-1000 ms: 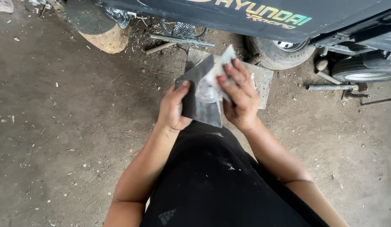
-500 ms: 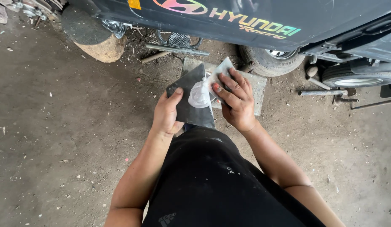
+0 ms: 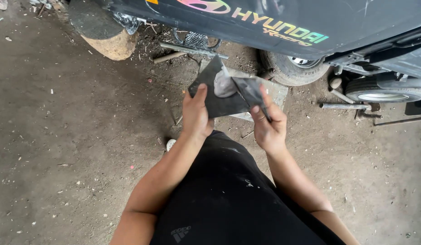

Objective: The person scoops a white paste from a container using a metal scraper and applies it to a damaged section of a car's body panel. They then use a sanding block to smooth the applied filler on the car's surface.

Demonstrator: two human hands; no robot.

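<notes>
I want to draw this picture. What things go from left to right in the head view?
Round log end → left hand → dark sheet → right hand → small tyre → metal rod on the ground → second tyre.

Bare, dusty grey-brown dirt floor carries everything: beyond the hands lies a flat grey stone slab, a rusty metal rod, a wooden log block; right, a grey metal bar rests.
</notes>
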